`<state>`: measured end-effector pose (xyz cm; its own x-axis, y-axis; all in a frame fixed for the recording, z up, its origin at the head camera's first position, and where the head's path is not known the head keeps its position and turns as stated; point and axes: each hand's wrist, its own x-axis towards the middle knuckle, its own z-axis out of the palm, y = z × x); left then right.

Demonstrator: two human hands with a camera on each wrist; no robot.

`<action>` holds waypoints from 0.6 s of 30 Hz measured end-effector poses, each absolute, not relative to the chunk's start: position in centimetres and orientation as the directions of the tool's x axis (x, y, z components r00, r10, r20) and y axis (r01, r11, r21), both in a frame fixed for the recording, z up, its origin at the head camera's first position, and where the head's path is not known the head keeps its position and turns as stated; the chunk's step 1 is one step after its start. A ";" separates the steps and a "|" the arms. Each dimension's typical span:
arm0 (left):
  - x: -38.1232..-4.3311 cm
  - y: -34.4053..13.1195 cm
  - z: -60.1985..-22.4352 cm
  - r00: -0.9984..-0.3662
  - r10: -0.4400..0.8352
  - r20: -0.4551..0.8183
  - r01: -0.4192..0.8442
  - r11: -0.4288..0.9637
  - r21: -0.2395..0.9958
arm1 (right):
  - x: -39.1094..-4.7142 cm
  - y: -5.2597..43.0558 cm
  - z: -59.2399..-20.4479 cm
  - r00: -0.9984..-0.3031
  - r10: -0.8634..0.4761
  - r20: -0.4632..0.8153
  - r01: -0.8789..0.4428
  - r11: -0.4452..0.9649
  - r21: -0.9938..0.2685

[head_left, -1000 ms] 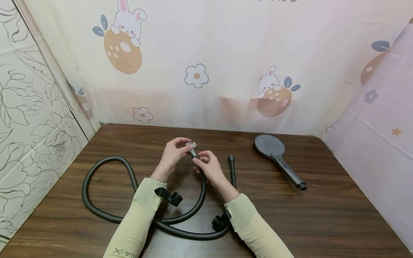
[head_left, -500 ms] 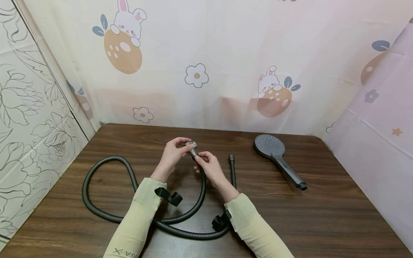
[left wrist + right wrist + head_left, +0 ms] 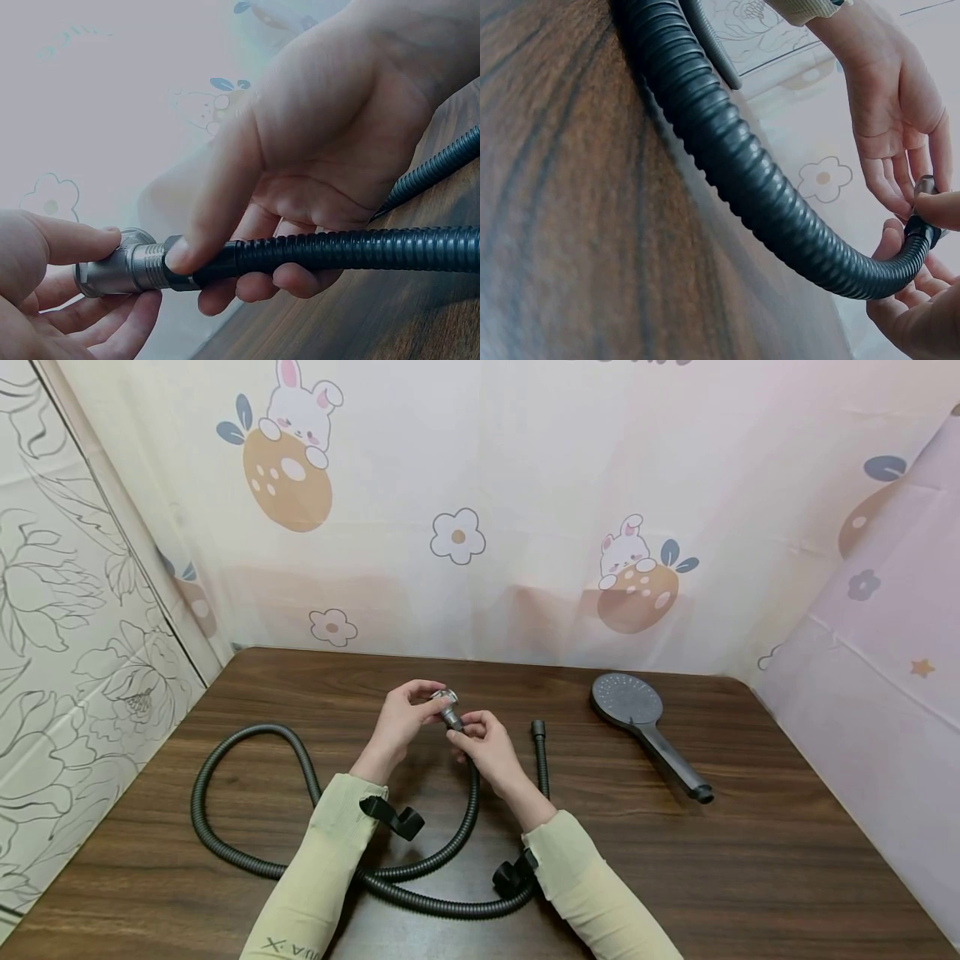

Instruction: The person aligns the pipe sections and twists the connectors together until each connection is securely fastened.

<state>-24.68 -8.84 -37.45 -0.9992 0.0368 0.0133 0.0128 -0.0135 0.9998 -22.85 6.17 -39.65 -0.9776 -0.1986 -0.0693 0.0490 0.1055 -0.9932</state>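
Note:
In the head view, my left hand (image 3: 397, 722) holds a silver metal fitting (image 3: 112, 276) between thumb and fingers above the table. My right hand (image 3: 491, 750) pinches the dark end nut of a black ribbed shower hose (image 3: 360, 250), its thumb on top and fingers curled beneath. In the left wrist view the nut meets the fitting's threads (image 3: 154, 267), several of which show bare. Fitting and hose end sit in line there. The right wrist view has the hose curving up from the table to both hands; the fitting is mostly covered by fingers.
The hose loops across the wooden table (image 3: 750, 877) and crosses itself under the forearms. Its other end (image 3: 538, 731) lies right of my right hand. A grey shower head (image 3: 628, 700) lies at the back right. A patterned curtain (image 3: 525, 485) hangs behind the table.
My right thumb and fingers have shifted slightly on the hose nut, out and back again. The left hand stays still with the fitting, and the hose loops have not moved.

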 end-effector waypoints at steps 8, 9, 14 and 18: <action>-24.7 -8.8 -37.4 -0.999 0.037 0.015 0.015 -0.021 1.000 | -22.8 6.2 -39.7 -0.976 -0.210 -0.056 0.040 0.077 -0.996; -24.7 -8.8 -37.4 -0.999 0.037 0.015 0.015 -0.021 1.000 | -22.8 6.2 -39.7 -0.977 -0.208 -0.050 0.035 0.074 -0.997; -24.5 -8.8 -37.1 -0.999 0.047 0.017 0.016 -0.026 1.000 | -22.7 6.2 -39.8 -0.979 -0.203 -0.029 0.017 0.062 -0.998; -24.6 -8.7 -37.2 -0.999 0.043 0.021 0.020 -0.023 1.000 | -22.6 6.1 -39.6 -0.979 -0.202 -0.028 0.018 0.052 -0.999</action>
<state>-24.57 -8.71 -37.17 -0.9989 0.0427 0.0209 0.0199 -0.0233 0.9995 -22.60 6.13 -39.64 -0.9789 -0.2024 -0.0277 0.0176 0.0519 -0.9985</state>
